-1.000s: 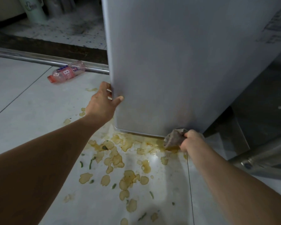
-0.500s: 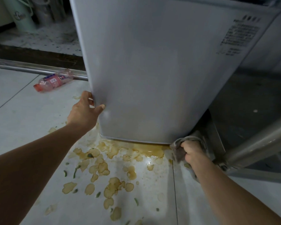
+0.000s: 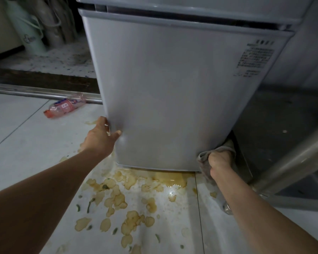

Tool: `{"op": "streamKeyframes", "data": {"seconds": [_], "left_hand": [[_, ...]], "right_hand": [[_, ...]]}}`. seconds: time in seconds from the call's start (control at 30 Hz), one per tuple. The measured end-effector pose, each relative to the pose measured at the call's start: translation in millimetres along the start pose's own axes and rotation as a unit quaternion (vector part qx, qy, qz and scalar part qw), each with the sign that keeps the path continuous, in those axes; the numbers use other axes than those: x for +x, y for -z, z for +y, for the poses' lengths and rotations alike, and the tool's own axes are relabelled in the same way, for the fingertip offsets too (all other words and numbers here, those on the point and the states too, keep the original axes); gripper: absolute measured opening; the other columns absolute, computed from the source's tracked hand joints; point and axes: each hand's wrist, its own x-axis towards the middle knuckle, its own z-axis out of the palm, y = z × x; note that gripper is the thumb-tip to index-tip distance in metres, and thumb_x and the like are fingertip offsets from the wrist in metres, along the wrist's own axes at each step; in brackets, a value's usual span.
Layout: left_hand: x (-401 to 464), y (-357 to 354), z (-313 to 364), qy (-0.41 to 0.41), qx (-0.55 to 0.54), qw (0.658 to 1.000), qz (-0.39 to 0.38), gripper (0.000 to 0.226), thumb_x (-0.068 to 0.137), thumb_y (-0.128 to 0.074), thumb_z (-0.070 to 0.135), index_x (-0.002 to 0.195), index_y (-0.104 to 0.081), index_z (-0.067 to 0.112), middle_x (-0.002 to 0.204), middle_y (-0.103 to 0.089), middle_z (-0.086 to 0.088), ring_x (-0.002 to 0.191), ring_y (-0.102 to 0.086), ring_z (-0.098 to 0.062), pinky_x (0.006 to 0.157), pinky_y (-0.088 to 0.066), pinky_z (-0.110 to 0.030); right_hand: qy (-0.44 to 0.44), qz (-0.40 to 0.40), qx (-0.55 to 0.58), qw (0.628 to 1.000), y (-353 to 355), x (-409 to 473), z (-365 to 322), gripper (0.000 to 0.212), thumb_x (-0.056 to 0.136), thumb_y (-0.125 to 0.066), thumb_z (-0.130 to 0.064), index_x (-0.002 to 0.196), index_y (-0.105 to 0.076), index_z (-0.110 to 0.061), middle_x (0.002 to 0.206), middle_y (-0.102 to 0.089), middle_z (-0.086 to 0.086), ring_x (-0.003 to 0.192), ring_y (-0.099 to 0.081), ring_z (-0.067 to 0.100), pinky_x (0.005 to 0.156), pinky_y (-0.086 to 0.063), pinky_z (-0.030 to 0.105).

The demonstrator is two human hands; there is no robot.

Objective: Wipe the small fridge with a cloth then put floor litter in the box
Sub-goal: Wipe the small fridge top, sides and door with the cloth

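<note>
The small grey fridge stands in front of me, filling the upper middle of the view. My left hand grips its lower left edge, thumb on the front face. My right hand is closed around a crumpled grey cloth, pressed against the fridge's lower right corner, partly round its side. A crushed plastic bottle with a pink label lies on the floor to the left of the fridge. No box is in view.
A yellow-brown spill with green scraps spreads over the white tiles below the fridge. A metal door track runs behind the bottle. A pale bucket stands at the back left. A steel rail slants at the right.
My right hand has slid the cloth from the fridge's lower front edge rightward to its right corner. My view has tilted up, showing more of the fridge. My left hand keeps its grip.
</note>
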Motion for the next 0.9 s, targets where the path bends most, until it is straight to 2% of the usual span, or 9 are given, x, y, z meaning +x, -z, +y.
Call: {"op": "streamKeyframes", "data": {"seconds": [0.07, 0.13, 0.27, 0.43, 0.53, 0.63, 0.73, 0.83, 0.9], "left_hand": [[0.3, 0.4, 0.8, 0.002, 0.002, 1.000, -0.001, 0.034, 0.087, -0.061, 0.037, 0.110, -0.042, 0.021, 0.115, -0.061, -0.006, 0.099, -0.059, -0.033, 0.081, -0.051, -0.045], [0.7, 0.8, 1.3, 0.003, 0.003, 1.000, 0.000, 0.035, 0.087, -0.061, 0.036, 0.111, -0.042, 0.019, 0.115, -0.062, -0.008, 0.099, -0.060, -0.034, 0.079, -0.050, -0.042], [0.7, 2.2, 5.1, 0.017, 0.006, 1.000, -0.014, 0.037, 0.088, -0.058, 0.037, 0.115, -0.043, 0.017, 0.118, -0.062, -0.012, 0.103, -0.059, -0.037, 0.079, -0.045, -0.041], [-11.0, 10.0, 16.9, 0.036, -0.032, 0.998, -0.043, 0.054, 0.091, -0.052, 0.042, 0.134, -0.038, 0.012, 0.135, -0.052, -0.014, 0.117, -0.052, -0.037, 0.095, -0.046, -0.046], [-30.5, 20.3, 32.9, 0.033, -0.053, 0.998, 0.003, 0.063, 0.086, -0.062, 0.036, 0.136, -0.032, 0.012, 0.138, -0.045, -0.014, 0.118, -0.051, -0.038, 0.092, -0.049, -0.050], [-53.8, 39.3, 69.6, -0.093, -0.049, 0.989, 0.108, 0.057, 0.081, -0.067, 0.026, 0.126, -0.033, 0.018, 0.129, -0.041, -0.010, 0.109, -0.056, -0.032, 0.085, -0.052, -0.048], [-61.5, 64.4, 122.2, -0.311, 0.011, 0.932, 0.183, 0.056, 0.077, -0.068, 0.016, 0.126, -0.040, 0.017, 0.127, -0.041, -0.006, 0.108, -0.052, -0.027, 0.083, -0.050, -0.042], [-61.4, 83.7, 169.6, -0.430, 0.099, 0.879, 0.182, 0.064, 0.077, -0.062, 0.010, 0.137, -0.039, 0.017, 0.142, -0.039, -0.003, 0.123, -0.041, -0.025, 0.101, -0.036, -0.038], [-63.6, 87.8, 190.0, -0.470, 0.175, 0.846, 0.179, 0.068, 0.079, -0.056, 0.010, 0.142, -0.034, 0.019, 0.146, -0.036, -0.001, 0.131, -0.035, -0.024, 0.108, -0.027, -0.040]], "right_hand": [[0.015, 0.017, 0.018, 1.000, 4.7, -8.8, -17.3, 0.040, 0.081, -0.042, 0.018, 0.116, -0.051, 0.000, 0.073, -0.051, 0.006, 0.060, -0.050, 0.022, 0.064, -0.049, 0.039], [0.034, 0.026, 0.038, 0.998, 7.2, -16.6, -32.8, 0.031, 0.086, -0.040, 0.011, 0.110, -0.052, -0.004, 0.083, -0.055, 0.008, 0.070, -0.057, 0.028, 0.064, -0.051, 0.041], [0.081, 0.044, 0.065, 0.994, 8.7, -32.6, -61.1, 0.056, 0.087, -0.041, 0.004, 0.140, -0.037, -0.012, 0.130, -0.053, 0.015, 0.113, -0.057, 0.033, 0.094, -0.048, 0.051], [0.111, 0.052, 0.084, 0.989, 16.7, -41.7, -89.7, 0.047, 0.088, -0.042, 0.002, 0.133, -0.045, -0.009, 0.131, -0.055, 0.015, 0.116, -0.056, 0.031, 0.098, -0.047, 0.047], [0.123, 0.054, 0.102, 0.986, 23.1, -47.6, -110.1, 0.044, 0.088, -0.043, 0.002, 0.130, -0.048, -0.008, 0.128, -0.056, 0.013, 0.116, -0.056, 0.029, 0.099, -0.046, 0.040], [0.127, 0.041, 0.131, 0.982, 29.2, -54.8, -133.1, 0.042, 0.090, -0.043, 0.001, 0.131, -0.046, -0.008, 0.119, -0.059, 0.011, 0.104, -0.060, 0.028, 0.087, -0.053, 0.038], [0.140, 0.037, 0.149, 0.978, 37.6, -68.3, -160.3, 0.034, 0.097, -0.036, -0.006, 0.128, -0.047, -0.015, 0.091, -0.057, 0.000, 0.065, -0.053, 0.009, 0.050, -0.045, 0.021], [0.168, 0.043, 0.139, 0.975, 46.6, -83.8, -184.0, 0.037, 0.097, -0.034, -0.002, 0.131, -0.045, -0.008, 0.111, -0.058, 0.011, 0.076, -0.058, 0.021, 0.061, -0.046, 0.024], [0.175, 0.034, 0.129, 0.975, 53.8, -93.8, -198.4, 0.033, 0.097, -0.034, -0.001, 0.126, -0.049, -0.007, 0.094, -0.060, 0.011, 0.066, -0.057, 0.019, 0.054, -0.047, 0.026]]}}
